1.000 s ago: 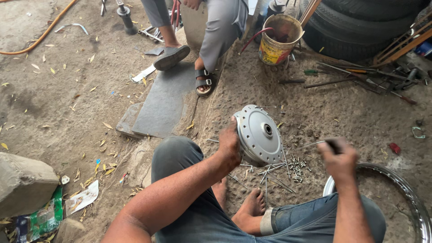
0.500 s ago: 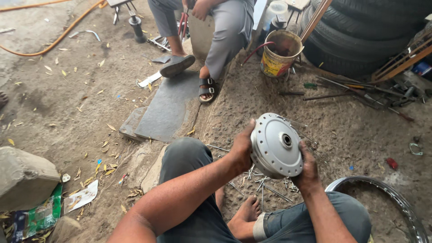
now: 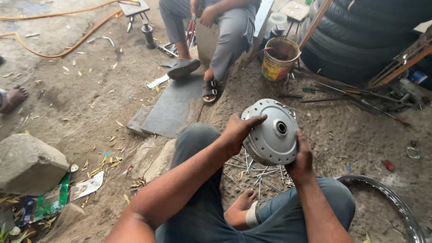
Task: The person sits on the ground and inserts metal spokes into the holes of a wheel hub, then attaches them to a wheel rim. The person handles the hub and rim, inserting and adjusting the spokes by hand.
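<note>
Head cam: both hands clamp wheel hub (image 3: 271, 132) by rim, L hand (image 3: 238, 130) top-left, R hand (image 3: 300, 159) lower-right, face kept readable; loose spokes (image 3: 254, 173) on ground below, within reach.

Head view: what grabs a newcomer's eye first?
The grey wheel hub at centre, gripped by the left hand on its left edge and the right hand at its lower right. Loose spokes lie on the ground beneath it, a chrome rim at lower right, stacked tyres top right.

Spokes (image 3: 256, 171) under hub (image 3: 272, 132); rim (image 3: 396, 202) rt.
</note>
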